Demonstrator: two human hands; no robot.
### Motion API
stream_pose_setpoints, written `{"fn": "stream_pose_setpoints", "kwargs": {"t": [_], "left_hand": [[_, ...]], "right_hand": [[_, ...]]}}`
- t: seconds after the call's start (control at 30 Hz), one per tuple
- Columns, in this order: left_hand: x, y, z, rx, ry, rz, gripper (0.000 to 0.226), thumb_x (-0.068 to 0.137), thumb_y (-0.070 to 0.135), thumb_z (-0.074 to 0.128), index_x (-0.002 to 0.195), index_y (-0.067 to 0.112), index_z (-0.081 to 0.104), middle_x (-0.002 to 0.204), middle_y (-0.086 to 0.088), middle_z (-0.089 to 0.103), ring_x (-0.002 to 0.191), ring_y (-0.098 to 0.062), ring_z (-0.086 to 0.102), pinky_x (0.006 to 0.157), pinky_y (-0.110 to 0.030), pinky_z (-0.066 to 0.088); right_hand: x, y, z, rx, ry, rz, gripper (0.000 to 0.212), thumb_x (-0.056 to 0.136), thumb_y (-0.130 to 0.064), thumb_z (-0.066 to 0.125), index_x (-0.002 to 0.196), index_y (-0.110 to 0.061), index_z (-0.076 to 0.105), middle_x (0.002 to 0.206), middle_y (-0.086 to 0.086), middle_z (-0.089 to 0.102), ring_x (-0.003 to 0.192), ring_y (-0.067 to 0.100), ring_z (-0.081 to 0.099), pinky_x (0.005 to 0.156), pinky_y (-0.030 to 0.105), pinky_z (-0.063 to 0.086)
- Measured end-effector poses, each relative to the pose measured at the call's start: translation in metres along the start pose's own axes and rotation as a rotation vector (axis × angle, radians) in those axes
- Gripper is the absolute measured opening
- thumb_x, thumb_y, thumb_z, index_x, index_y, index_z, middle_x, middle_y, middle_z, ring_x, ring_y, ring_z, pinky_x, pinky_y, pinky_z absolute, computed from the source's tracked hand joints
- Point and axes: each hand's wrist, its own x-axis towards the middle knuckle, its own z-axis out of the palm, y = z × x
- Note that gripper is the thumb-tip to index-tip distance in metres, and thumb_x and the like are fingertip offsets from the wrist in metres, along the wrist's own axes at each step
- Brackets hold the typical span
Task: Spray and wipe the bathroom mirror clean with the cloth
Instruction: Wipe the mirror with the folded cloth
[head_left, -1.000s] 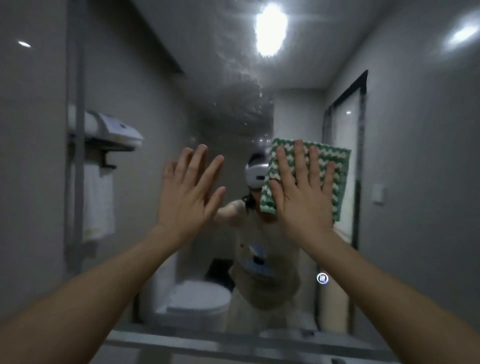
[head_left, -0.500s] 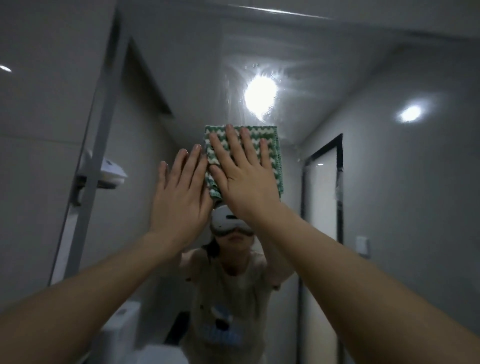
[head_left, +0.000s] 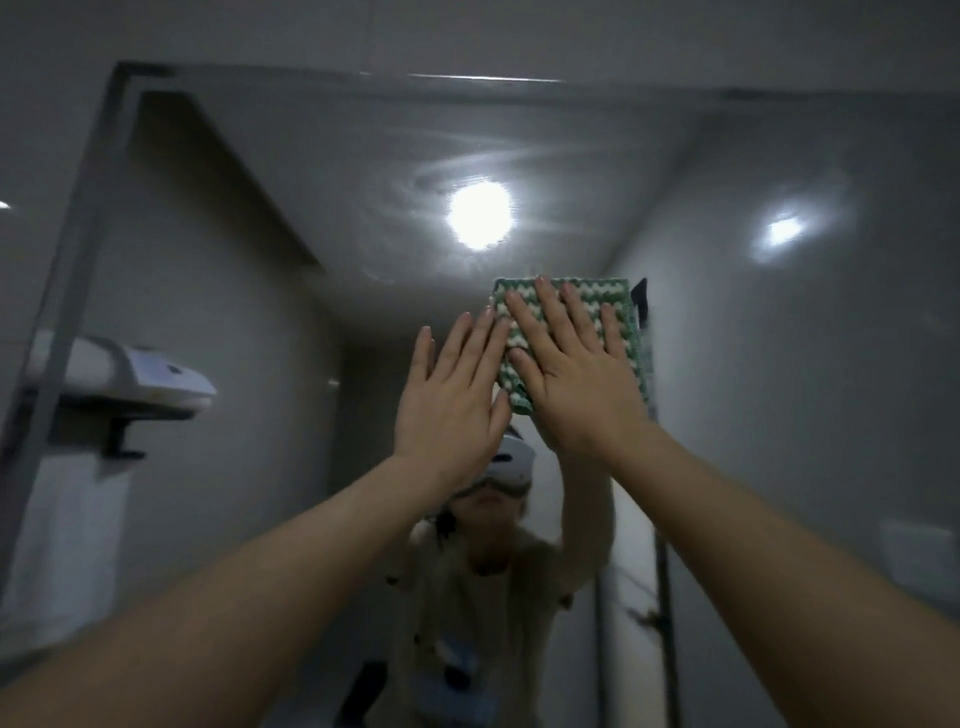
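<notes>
The bathroom mirror (head_left: 779, 364) fills most of the view, with its top edge near the top of the frame and smeared streaks around the reflected ceiling light. A green and white patterned cloth (head_left: 618, 301) lies flat against the glass in the upper middle. My right hand (head_left: 576, 374) presses it to the mirror with straight, spread fingers. My left hand (head_left: 452, 400) is raised flat beside it, fingers straight, its fingertips at the cloth's left edge. No spray bottle is in sight.
The mirror's left frame (head_left: 67, 270) runs diagonally up the left side. Reflected in the glass are a wall-mounted white appliance on a shelf (head_left: 130, 379), a person wearing a headset, and a dark door frame (head_left: 665, 597) at the right.
Both hands have gone up the mirror from mid height, first up and left, then a little right. The view has tilted upward, so the mirror's top edge now shows.
</notes>
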Motion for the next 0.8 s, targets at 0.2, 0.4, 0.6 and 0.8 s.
{"fn": "stream_pose_setpoints", "kwargs": {"t": [0.2, 0.4, 0.6, 0.8], "left_hand": [[0.008, 0.008, -0.009, 0.068, -0.049, 0.016, 0.063, 0.091, 0.050, 0.011, 0.150, 0.027, 0.020, 0.157, -0.004, 0.018, 0.145, -0.022, 0.015, 0.113, -0.043, -0.004], [-0.011, -0.102, -0.022, 0.071, -0.064, -0.148, 0.067, 0.087, 0.053, 0.008, 0.150, 0.032, 0.014, 0.159, -0.004, 0.012, 0.146, -0.024, 0.012, 0.112, -0.040, -0.008], [-0.026, -0.173, -0.021, 0.069, -0.022, -0.157, 0.063, 0.090, 0.055, 0.015, 0.149, 0.032, 0.020, 0.157, -0.004, 0.020, 0.143, -0.026, 0.023, 0.111, -0.043, 0.000], [-0.023, -0.211, -0.011, 0.002, 0.066, -0.187, 0.070, 0.089, 0.055, 0.017, 0.149, 0.021, 0.023, 0.156, -0.002, 0.021, 0.143, -0.022, 0.024, 0.112, -0.041, 0.000]], "right_hand": [[-0.028, 0.045, -0.005, -0.018, -0.022, 0.061, 0.056, 0.092, -0.053, -0.006, 0.145, -0.040, -0.020, 0.150, -0.011, -0.027, 0.140, 0.009, -0.024, 0.109, 0.032, -0.025], [-0.010, -0.003, -0.005, 0.086, 0.015, 0.343, 0.060, 0.093, -0.048, 0.003, 0.149, -0.033, -0.013, 0.160, 0.001, -0.012, 0.146, 0.021, -0.014, 0.112, 0.041, -0.020], [0.067, -0.119, 0.002, 0.133, 0.033, 0.181, 0.061, 0.094, -0.049, 0.002, 0.149, -0.031, -0.014, 0.158, 0.003, -0.018, 0.145, 0.024, -0.021, 0.113, 0.046, -0.020], [0.140, -0.205, 0.006, 0.122, 0.060, 0.090, 0.056, 0.103, -0.044, 0.014, 0.152, -0.028, -0.009, 0.159, 0.005, -0.016, 0.145, 0.024, -0.019, 0.110, 0.046, -0.022]]}}
